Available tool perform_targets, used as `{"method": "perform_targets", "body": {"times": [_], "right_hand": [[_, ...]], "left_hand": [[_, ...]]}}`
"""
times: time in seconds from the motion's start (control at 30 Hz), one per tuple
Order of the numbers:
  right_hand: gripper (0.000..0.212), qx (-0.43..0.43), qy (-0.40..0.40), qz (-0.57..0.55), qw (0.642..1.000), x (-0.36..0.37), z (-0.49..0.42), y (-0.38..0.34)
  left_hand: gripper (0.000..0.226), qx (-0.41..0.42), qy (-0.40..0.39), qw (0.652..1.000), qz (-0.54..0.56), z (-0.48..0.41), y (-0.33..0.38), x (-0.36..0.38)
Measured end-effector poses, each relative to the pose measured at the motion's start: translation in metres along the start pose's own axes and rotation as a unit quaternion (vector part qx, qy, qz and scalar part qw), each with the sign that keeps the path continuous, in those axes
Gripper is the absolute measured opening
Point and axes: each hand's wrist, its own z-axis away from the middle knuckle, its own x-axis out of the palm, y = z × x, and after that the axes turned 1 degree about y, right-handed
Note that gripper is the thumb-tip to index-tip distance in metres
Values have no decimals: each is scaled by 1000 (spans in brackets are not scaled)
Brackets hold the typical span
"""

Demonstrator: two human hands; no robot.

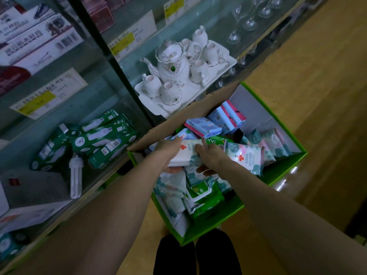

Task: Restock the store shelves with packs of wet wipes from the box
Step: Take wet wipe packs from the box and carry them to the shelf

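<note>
Green cardboard box [214,221], entry 1: position? (checker)

On the yellow-brown wooden floor [317,96], just beside the glass store shelves [103,96]. Flaps open, 1 brown flap raised on the shelf side. Filled with soft packs of wet wipes lying at all angles. (observer)

Entry 2: hands? (checker)

Both over the box, both on 1 white rectangular wipes pack with a red mark [188,151]. Left hand [168,150]: fingers curled over the pack's top, thumb beneath. Right hand [210,158]: fingers across its right end, thumb below. Whether the pack's underside touches the heap beneath, cannot tell. (observer)

Entry 3: other packs in the box? (checker)

Blue-and-pink packs [202,127] at the far side. A white-and-teal pack with a red mark [244,157], tilted, just right of the right hand. A green pack with a white flip lid [200,193] toward the near corner. Total count not readable. (observer)

Entry 4: shelf contents? (checker)

Right bay: white ornate porcelain teapot [172,64] with small matching cups on a white tray [151,104]; clear stemmed wine glasses [250,20] behind. Left bay, low: green light-bulb cartons [103,135], 1 bare white tube bulb [76,175] lying beside them. Yellow-and-white price labels [39,102] on the shelf edges. (observer)
</note>
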Motion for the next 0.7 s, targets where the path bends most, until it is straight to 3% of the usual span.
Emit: {"method": "perform_targets", "body": {"times": [0.23, 0.4, 0.57, 0.7], "right_hand": [[48, 46, 30, -136, 989, -1, -13, 14], [50, 28, 75, -94, 992, -6, -4, 5], [45, 9, 104, -104, 989, -23, 14, -7], [26, -16, 127, -141, 982, -48, 52, -16]], "left_hand": [[45, -5, -24, 999, 26, 9, 0, -4], [51, -2, -40, 999, 16, 12, 9, -8], [35, 64, -50, 997, -13, 33, 32, -15], [35, 101, -87, 991, -12, 63, 58, -17]]}}
